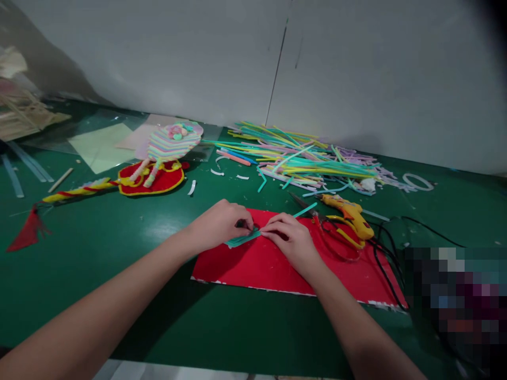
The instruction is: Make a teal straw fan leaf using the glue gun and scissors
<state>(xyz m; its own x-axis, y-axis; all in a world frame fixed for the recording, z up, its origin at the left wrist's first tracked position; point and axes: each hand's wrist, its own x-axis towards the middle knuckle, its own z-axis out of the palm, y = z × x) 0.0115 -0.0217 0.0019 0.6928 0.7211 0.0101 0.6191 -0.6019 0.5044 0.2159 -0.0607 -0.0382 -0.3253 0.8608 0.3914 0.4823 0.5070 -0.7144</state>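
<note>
My left hand [225, 227] pinches the upper right part of a flat teal piece [242, 240], which looks made of pipe cleaner laid in rows. With thumb and fingertips together, my right hand [291, 243] grips the same piece's right end. A loose teal pipe cleaner end [304, 210] sticks out behind the right hand, up and to the right. Both hands rest over a red board [253, 269] with white, ragged edges. My fingers hide part of the teal piece.
Scissors [344, 235] and a yellow glue gun [350, 211] lie on the board's right side, with a black cord [390, 264]. Pastel pipe cleaners [301, 161] are heaped behind. Left stand a striped fan-shaped craft [174, 142], a red tasselled piece [152, 184] and paper sheets [103, 145].
</note>
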